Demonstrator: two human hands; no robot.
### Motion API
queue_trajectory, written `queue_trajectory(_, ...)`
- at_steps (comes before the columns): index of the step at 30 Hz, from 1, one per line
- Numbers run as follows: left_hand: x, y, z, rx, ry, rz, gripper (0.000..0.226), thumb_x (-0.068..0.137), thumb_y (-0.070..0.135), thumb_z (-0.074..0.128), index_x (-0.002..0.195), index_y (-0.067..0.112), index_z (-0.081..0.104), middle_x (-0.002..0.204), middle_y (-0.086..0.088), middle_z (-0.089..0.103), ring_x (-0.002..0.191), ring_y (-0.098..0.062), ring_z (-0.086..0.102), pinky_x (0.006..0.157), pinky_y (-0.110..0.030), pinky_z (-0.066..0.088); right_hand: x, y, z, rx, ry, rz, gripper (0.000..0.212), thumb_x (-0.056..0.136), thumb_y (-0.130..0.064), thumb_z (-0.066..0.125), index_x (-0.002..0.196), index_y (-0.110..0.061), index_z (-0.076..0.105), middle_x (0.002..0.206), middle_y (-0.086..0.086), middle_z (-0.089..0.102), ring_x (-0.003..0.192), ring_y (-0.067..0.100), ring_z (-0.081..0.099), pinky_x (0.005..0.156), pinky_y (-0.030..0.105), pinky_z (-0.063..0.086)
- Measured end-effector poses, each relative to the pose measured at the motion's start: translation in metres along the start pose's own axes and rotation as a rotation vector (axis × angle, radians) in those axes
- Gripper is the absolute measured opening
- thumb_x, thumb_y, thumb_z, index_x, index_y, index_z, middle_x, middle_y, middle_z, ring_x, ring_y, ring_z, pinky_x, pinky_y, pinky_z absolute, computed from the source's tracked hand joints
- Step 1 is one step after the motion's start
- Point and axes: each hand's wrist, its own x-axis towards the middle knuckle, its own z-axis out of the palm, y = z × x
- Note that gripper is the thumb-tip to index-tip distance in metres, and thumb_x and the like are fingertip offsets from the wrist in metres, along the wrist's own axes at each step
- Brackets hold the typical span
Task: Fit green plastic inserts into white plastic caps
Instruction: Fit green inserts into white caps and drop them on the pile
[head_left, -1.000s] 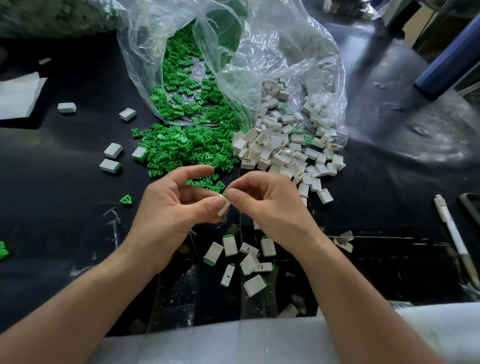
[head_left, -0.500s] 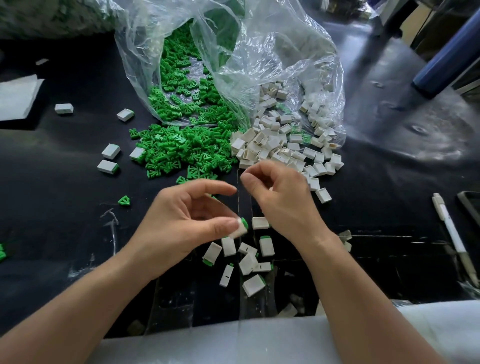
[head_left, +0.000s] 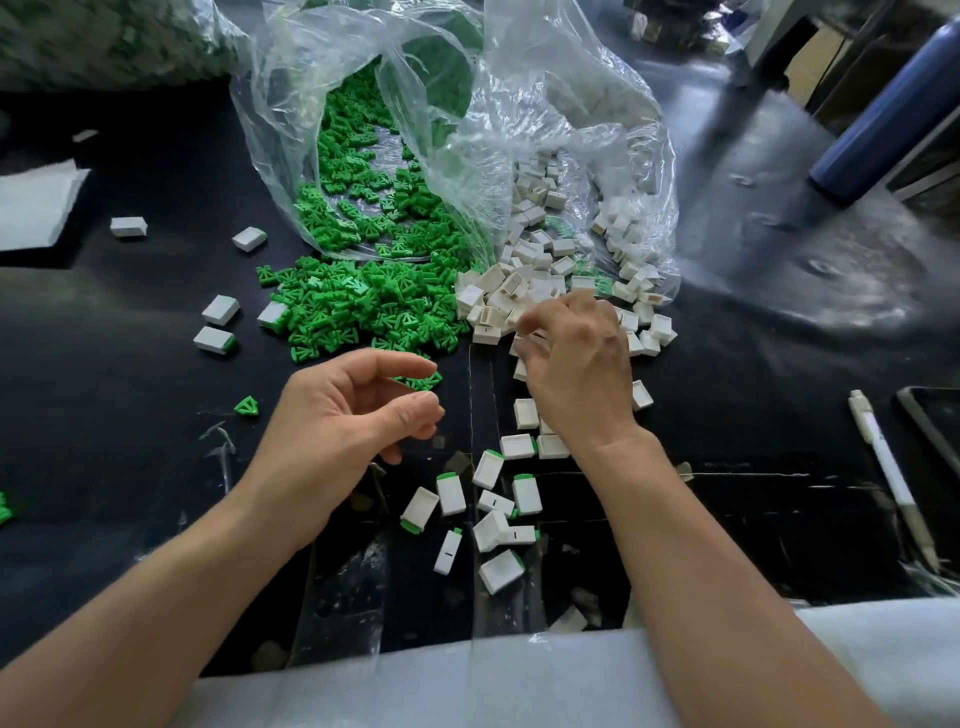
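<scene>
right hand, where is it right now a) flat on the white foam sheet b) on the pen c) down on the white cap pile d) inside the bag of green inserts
c: the right hand is down on the pile of white caps; whether its fingers grip one is hidden.

One left hand (head_left: 337, 431), one right hand (head_left: 576, 364), one pen (head_left: 891, 478); inserts (head_left: 353, 312), caps (head_left: 524, 283) uncountable.
</scene>
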Motion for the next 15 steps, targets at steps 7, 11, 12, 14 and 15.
queue_trajectory(7,0.007,-0.004,-0.002,0.018,0.068,0.066,0.045,0.059,0.015,0.075,0.098,0.035,0.064,0.09,0.009,0.072,0.074,-0.008,0.069,0.059,-0.016,0.052,-0.014,-0.017,-0.006,0.659,-0.101,-0.056,0.013,0.079,-0.006,0.069,0.084,-0.017,0.064,0.078,-0.009,0.059,0.065,-0.004,0.052,0.064,0.009,0.041)
queue_trajectory(11,0.007,-0.005,-0.001,0.01,0.036,0.08,0.046,0.056,0.02,0.074,0.099,0.031,0.063,0.087,0.005,0.073,0.075,-0.01,0.07,0.062,-0.018,0.054,-0.024,-0.029,0.0,0.766,-0.27,-0.085,0.012,0.08,-0.009,0.068,0.084,-0.021,0.065,0.081,-0.003,0.063,0.074,0.006,0.06,0.071,0.02,0.049)
queue_trajectory(12,0.007,-0.005,-0.001,0.018,0.038,0.084,0.042,0.058,0.02,0.074,0.097,0.03,0.064,0.083,0.004,0.073,0.072,-0.009,0.069,0.06,-0.018,0.054,-0.024,-0.03,0.002,0.766,-0.288,-0.085,0.008,0.082,-0.012,0.067,0.085,-0.019,0.068,0.081,-0.001,0.065,0.076,0.01,0.061,0.072,0.025,0.051)
queue_trajectory(14,0.008,-0.006,-0.003,0.029,0.06,0.09,0.034,0.066,0.013,0.075,0.094,0.028,0.066,0.077,0.002,0.073,0.066,-0.009,0.067,0.058,-0.02,0.054,-0.024,-0.029,0.003,0.747,-0.279,-0.084,0.007,0.085,-0.017,0.065,0.087,-0.013,0.07,0.078,-0.003,0.064,0.074,0.01,0.06,0.068,0.027,0.049)
queue_trajectory(15,0.009,-0.007,-0.004,0.038,0.082,0.096,0.033,0.07,0.007,0.075,0.093,0.028,0.066,0.075,0.002,0.072,0.065,-0.009,0.066,0.057,-0.02,0.054,-0.022,-0.028,0.003,0.72,-0.256,-0.083,0.01,0.086,-0.019,0.064,0.087,-0.012,0.071,0.074,-0.006,0.062,0.07,0.007,0.057,0.065,0.024,0.047)
